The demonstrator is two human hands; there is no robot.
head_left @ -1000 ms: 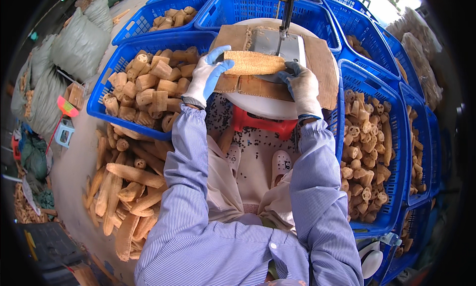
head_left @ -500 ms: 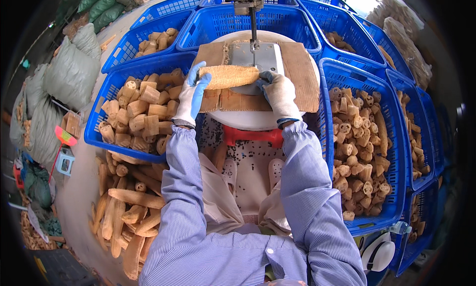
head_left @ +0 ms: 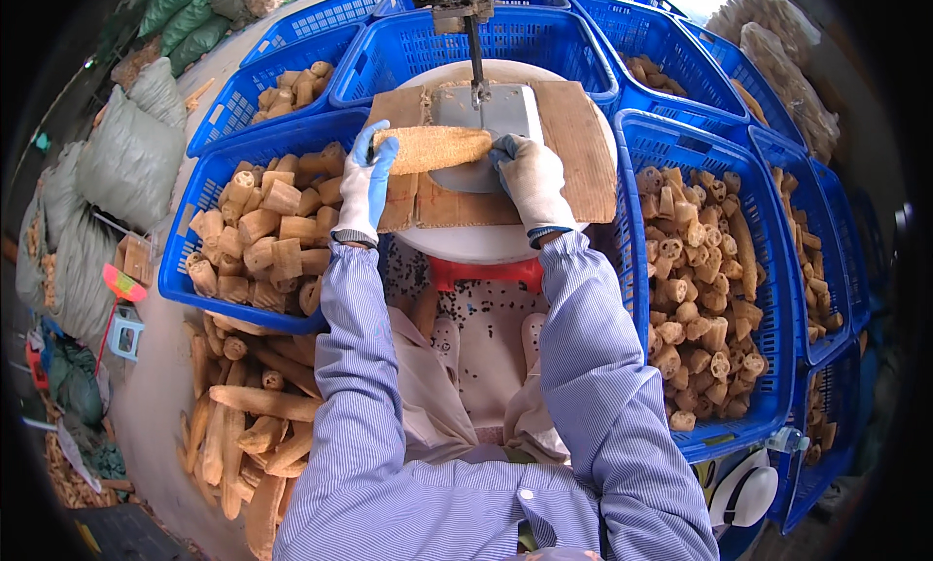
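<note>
A long dried loofah (head_left: 432, 150) lies crosswise over the work plate of an upright cutting machine. My left hand (head_left: 365, 187), in a white and blue glove, grips its left end, thumb and fingers wrapped round it. At its right tip, my gloved right hand (head_left: 533, 182) has its fingers curled in and pressed against the loofah; part of that grip is hidden. Just behind the loofah's right part stands the machine's thin blade (head_left: 477, 60), above a grey metal plate (head_left: 515, 114). Brown cardboard (head_left: 583, 157) covers the round white table (head_left: 466, 245) around the plate.
Left of the table, a blue basket (head_left: 175, 255) holds cut loofah pieces; whole loofahs (head_left: 262, 402) lie piled below it. Another blue basket (head_left: 637, 260) with shorter pieces stands close on the right. More blue baskets ring the far side. A red support (head_left: 486, 272) sits beneath the table.
The whole view has shifted slightly. Both hands still hold the loofah crosswise in front of the blade, with its left end tilted a little farther up.
</note>
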